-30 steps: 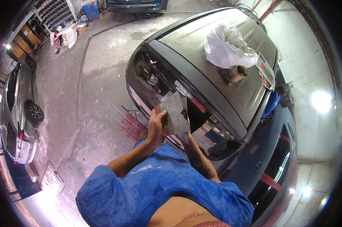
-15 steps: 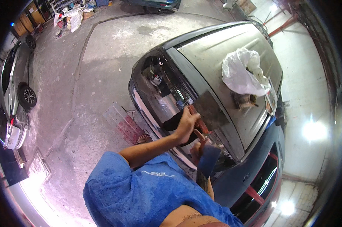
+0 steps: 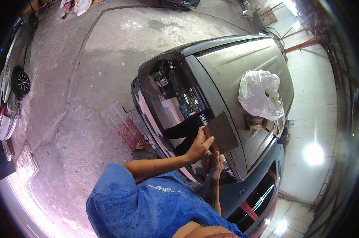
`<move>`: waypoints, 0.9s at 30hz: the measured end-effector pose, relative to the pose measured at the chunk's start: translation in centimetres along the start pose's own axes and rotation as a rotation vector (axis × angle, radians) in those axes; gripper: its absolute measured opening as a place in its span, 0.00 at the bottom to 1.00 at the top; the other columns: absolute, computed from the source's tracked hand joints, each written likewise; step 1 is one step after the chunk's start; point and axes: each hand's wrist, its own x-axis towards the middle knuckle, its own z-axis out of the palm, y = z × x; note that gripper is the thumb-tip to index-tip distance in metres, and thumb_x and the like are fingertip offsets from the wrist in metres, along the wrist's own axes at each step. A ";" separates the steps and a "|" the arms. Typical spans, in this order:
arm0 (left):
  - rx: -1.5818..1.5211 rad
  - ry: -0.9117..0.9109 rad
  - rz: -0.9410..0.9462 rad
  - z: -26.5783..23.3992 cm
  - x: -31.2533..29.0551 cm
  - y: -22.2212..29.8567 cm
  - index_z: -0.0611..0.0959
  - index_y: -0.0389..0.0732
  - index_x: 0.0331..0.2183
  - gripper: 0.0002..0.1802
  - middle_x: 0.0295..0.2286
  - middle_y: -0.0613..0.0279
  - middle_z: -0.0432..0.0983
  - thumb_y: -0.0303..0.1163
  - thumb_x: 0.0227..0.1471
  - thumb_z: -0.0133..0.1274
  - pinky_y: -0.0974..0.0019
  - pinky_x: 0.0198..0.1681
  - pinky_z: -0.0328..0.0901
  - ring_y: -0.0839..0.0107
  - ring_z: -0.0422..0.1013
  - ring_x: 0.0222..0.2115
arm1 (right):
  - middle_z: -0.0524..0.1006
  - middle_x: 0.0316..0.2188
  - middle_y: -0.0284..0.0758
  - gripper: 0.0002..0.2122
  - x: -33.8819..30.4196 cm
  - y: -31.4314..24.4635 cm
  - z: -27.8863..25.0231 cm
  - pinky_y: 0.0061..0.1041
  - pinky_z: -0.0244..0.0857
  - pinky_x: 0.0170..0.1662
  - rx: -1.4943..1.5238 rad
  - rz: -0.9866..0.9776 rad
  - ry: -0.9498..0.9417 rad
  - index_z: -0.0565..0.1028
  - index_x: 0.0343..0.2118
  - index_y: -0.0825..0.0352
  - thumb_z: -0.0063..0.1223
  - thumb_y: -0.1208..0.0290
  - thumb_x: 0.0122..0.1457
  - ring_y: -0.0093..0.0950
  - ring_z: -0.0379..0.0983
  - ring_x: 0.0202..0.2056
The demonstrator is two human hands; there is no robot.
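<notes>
Above the rear edge of the car roof, my left hand (image 3: 200,147) is closed on the reddish-brown handle strip of a flat, dark grey, squarish plate (image 3: 224,134). Its thumb lies along the strip, and the plate points away over the roof edge. Just below, my right hand (image 3: 216,162) is raised close to the strip's lower end, its fingers held together. What sits in that hand, if anything, is hidden. Behind both hands is the car's dark rear window (image 3: 179,91), full of reflections.
On the dull beige car roof (image 3: 227,59) lie a crumpled white plastic bag (image 3: 260,93) and an open metal can (image 3: 256,123). A second dark car with red window trim (image 3: 247,210) stands close on the right. By my foot is a red-stained perforated board (image 3: 122,125). A silver car (image 3: 6,83) is far left.
The plate in my left hand has turned to show more of its face. A bluish plate seen at my right hand is no longer visible there. The view has shifted slightly.
</notes>
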 end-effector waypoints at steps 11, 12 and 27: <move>1.029 0.353 -0.128 -31.4 -5.2 -2.0 0.72 0.35 0.46 0.19 0.42 0.44 0.74 0.31 0.52 0.45 0.58 0.45 0.65 0.55 0.70 0.46 | 0.61 0.10 0.28 0.22 1.2 -1.7 -0.3 0.19 0.41 0.12 0.258 -0.006 -0.444 0.64 0.51 0.77 0.37 0.59 0.66 0.18 0.50 0.09; 1.399 0.500 -0.368 -35.9 -8.7 -3.7 0.71 0.36 0.48 0.23 0.42 0.39 0.73 0.32 0.48 0.47 0.54 0.46 0.65 0.49 0.69 0.45 | 0.61 0.10 0.28 0.22 1.2 -1.8 -0.3 0.19 0.41 0.12 0.240 -0.015 -0.432 0.63 0.51 0.77 0.37 0.59 0.66 0.18 0.50 0.09; 0.460 0.190 -0.846 -39.3 -17.1 -11.9 0.77 0.39 0.46 0.23 0.43 0.60 0.75 0.41 0.49 0.53 0.61 0.43 0.65 0.69 0.70 0.39 | 0.60 0.12 0.28 0.22 1.0 0.2 -3.0 0.17 0.47 0.12 0.282 0.008 -0.591 0.62 0.50 0.76 0.41 0.59 0.64 0.19 0.53 0.14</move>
